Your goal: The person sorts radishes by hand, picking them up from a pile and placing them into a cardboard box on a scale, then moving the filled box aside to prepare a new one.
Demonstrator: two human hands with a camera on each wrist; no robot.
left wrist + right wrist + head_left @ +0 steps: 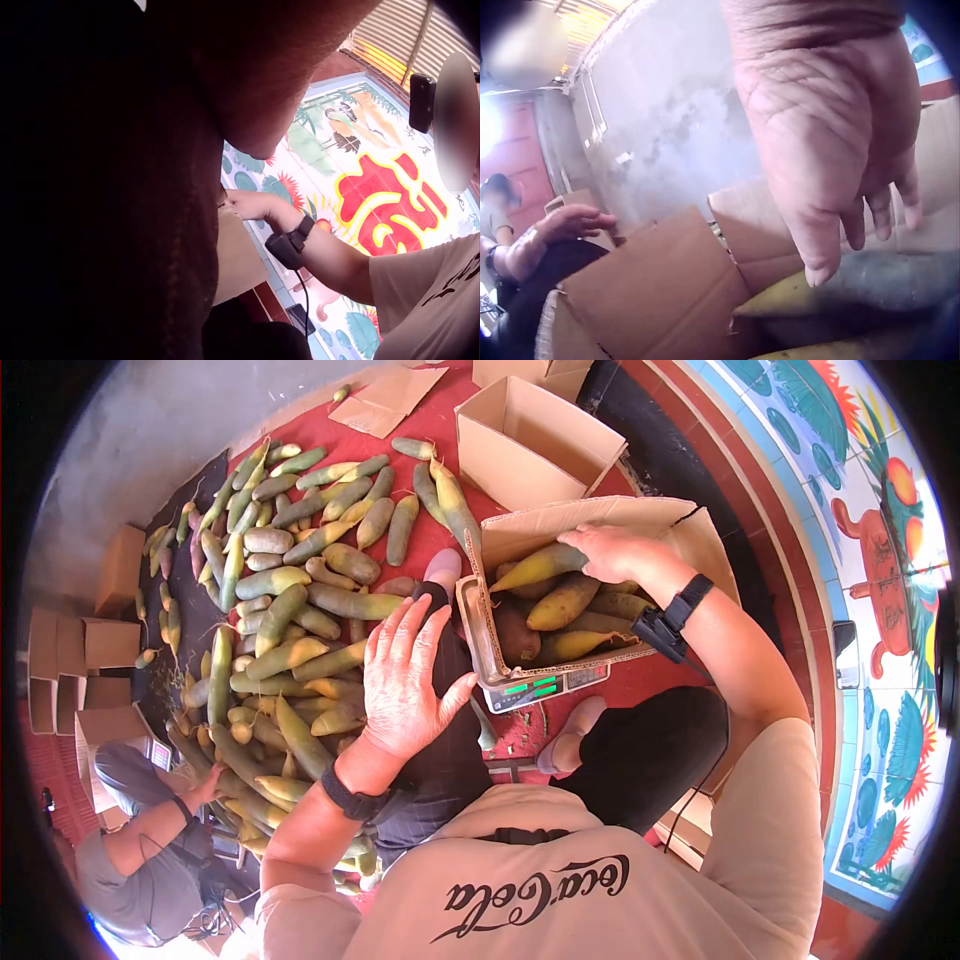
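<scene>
In the head view my right hand (612, 554) is over a cardboard box (690, 525), at the thick end of a green radish (540, 567) that lies on top of several others inside. The right wrist view shows this hand (825, 142) from the palm side, fingers loosely extended downward and not wrapped round the radish (885, 281); the thumb tip overlaps its side. Above my knee, left of the box, my left hand (405, 675) is spread and holds nothing. Under the box sits a scale (545, 688) with a lit green display.
A large pile of green radishes (300, 600) covers the red floor to the left. An open cardboard box (530, 445) stands beyond the filled one, near a flat cardboard piece (390, 400). Another person (150, 850) sits at lower left, beside more boxes (105, 645).
</scene>
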